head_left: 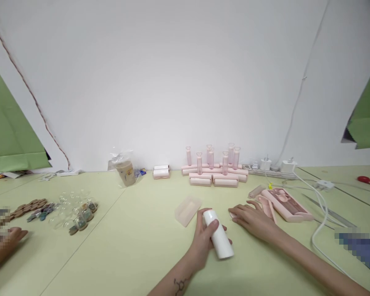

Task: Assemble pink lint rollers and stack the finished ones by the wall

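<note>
My left hand (205, 234) is wrapped round a white lint-roller refill roll (218, 236), which tilts above the table. Just to the right, my right hand (249, 218) rests palm down, its fingertips closed together on the tabletop. A small pale piece (232, 215) shows at those fingertips, mostly hidden. Beyond my left hand lies a translucent pinkish tray-like cover (187, 210). Beside my right hand are a pink lint-roller part (267, 209) and a pink case (288, 205) with shaped recesses.
Pink lint rollers (214, 176) with upright clear handles stand along the wall. Two white rolls (161, 171) sit left of them, near a bagged cup (125, 172). Chargers (288, 165) and a white cable (325, 209) lie right. Glass bottles (83, 213) and another person's hand (10, 238) are left.
</note>
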Demonstrator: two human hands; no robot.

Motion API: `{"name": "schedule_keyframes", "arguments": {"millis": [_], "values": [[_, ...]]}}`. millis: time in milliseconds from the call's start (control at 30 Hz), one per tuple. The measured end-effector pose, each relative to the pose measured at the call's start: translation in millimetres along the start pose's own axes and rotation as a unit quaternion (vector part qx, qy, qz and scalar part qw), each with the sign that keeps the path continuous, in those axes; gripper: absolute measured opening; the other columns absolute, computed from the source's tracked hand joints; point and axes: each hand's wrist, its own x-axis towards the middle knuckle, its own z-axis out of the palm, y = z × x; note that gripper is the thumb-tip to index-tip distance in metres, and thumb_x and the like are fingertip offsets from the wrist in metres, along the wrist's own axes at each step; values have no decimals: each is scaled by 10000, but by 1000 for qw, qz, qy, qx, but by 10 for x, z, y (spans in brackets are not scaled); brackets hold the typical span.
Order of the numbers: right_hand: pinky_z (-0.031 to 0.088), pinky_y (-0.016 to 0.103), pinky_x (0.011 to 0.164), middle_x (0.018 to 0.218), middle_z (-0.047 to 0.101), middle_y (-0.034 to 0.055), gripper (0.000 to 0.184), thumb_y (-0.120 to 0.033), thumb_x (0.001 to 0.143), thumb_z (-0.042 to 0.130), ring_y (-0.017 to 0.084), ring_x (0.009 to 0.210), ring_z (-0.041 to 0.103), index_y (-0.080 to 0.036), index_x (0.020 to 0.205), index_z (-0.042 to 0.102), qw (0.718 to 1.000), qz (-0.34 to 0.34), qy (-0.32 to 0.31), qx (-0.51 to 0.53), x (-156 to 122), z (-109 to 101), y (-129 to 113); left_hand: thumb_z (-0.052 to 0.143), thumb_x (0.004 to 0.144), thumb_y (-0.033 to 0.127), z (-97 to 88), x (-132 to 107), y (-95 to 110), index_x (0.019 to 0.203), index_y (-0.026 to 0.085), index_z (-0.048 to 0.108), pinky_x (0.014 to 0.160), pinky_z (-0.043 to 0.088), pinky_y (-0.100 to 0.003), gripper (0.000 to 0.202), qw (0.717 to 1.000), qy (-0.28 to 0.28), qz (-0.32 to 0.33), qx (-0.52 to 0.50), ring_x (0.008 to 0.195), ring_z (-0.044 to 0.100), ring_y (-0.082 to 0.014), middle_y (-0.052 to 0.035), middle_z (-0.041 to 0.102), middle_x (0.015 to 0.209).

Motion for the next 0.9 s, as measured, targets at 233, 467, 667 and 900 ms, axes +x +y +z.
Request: {"name": "schedule_keyframes", "arguments": {"millis": [233,467,667,900], "values": [[453,357,839,1132,574,78,315,-337,847,466,214,1050,518,-259,1152,463,989,-141,23,20,-163,-22,-571,511,795,433,67,33,17,952,126,444,596,442,-244,352,955,50,-76,-284,671,589,-146,-74,594,812],[490,331,828,1157,598,40,463,-174,836,505,195,1069,533,-313,1269,417,942,-323,54,-74,-271,126,-711,505,815,373,35,65,5,782,105,532,420,357,-181,271,941,42,-83,-325,549,526,-99,-30,548,671],[479,358,848,1213,545,82,505,-170,839,488,219,1093,515,-270,1317,357,922,-349,82,-147,-304,170,-720,505,814,371,25,29,20,794,94,565,579,468,-216,284,936,35,-79,-342,686,583,-138,-62,589,743],[446,387,874,1163,588,58,532,-144,827,491,217,1059,539,-253,1326,340,892,-392,87,-205,-365,119,-880,534,776,393,99,-57,226,947,-6,547,592,469,-179,435,907,-55,-187,-373,690,598,-137,-96,591,756]]}}
